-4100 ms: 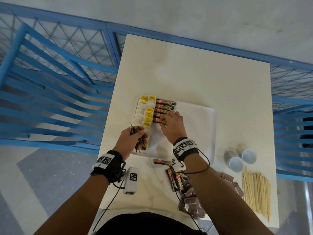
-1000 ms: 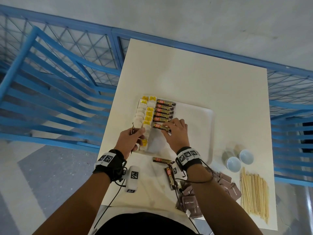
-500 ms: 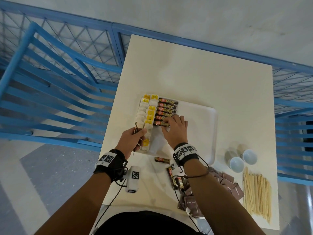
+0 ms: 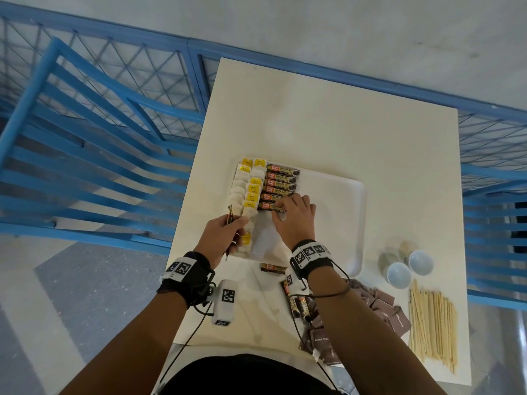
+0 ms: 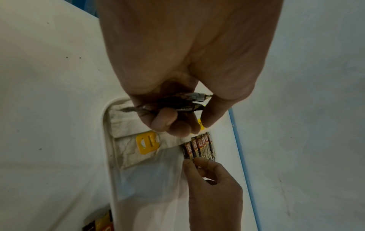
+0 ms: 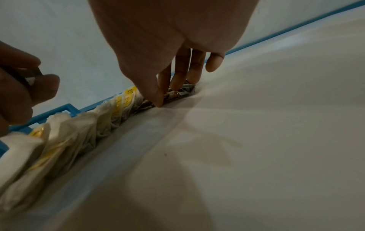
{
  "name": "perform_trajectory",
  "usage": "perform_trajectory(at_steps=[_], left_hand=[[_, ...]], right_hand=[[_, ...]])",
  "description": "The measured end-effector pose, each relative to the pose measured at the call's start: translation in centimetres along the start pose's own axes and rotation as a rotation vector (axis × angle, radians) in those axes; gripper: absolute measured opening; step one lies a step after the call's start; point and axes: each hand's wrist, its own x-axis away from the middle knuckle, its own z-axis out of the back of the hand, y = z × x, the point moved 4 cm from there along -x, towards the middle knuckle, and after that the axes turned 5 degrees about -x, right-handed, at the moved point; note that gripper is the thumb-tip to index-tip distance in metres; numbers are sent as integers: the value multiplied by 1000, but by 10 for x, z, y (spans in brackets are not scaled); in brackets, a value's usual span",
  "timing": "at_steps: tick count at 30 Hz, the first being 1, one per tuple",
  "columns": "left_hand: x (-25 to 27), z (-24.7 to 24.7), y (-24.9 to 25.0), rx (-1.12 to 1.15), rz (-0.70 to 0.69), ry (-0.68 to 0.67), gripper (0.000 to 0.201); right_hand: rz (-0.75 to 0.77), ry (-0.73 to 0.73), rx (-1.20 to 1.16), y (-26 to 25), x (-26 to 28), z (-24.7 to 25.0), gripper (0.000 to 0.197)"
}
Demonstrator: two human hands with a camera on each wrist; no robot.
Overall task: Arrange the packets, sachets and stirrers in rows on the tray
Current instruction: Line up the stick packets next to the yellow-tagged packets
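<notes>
A white tray (image 4: 336, 212) lies on the table. Along its left side lie two rows of tea bags (image 4: 251, 189) with yellow tags. Beside them is a row of brown coffee sachets (image 4: 281, 183). My right hand (image 4: 281, 208) pinches the nearest sachet (image 4: 269, 206) of that row between thumb and fingers, as the right wrist view also shows at the fingertips (image 6: 160, 100). My left hand (image 4: 238, 223) hovers over the tray's left edge and grips a bundle of coffee sachets (image 5: 177, 101).
Loose coffee sachets (image 4: 272, 267) lie on the table below the tray. Brown sugar packets (image 4: 379, 306) are heaped under my right forearm. Wooden stirrers (image 4: 430, 323) and two white cups (image 4: 399, 275) sit at the right. A blue chair (image 4: 85, 166) stands left.
My right hand has slid the nearest sachet up against the row and straightened it. The left hand still holds its bundle in about the same place.
</notes>
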Motion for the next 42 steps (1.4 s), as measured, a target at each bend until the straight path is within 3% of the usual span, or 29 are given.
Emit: perform_trajectory(at_steps=[6,11,17,22,29,33,37,42], left_hand=[[1,-3,1,135,30,-107,28],[2,-3,6,205,-18,-130,26],[1,-5,9,303,-95,-94,16],[5,-11,10,263,-83,-83,16],[11,-14,8,325,-50,-88,30],[17,-10,10,331,-72,-20,31],[26,-9,13,161,-109,18,33],[27,-9,14,111,-137,124,29]], right_hand=[[3,-7,24,-2,1,1,20],[53,29,-76,-12,5,12,14],[34,-176,-566,-48,18,26,5],[72,-324,-606,-65,34,21,18],[-46,-387,-685,-57,33,28,10],[-64,-329,-713,-46,30,38,11],[-105,-266,-768,-37,30,45,17],[50,-195,-648,-49,37,49,16]])
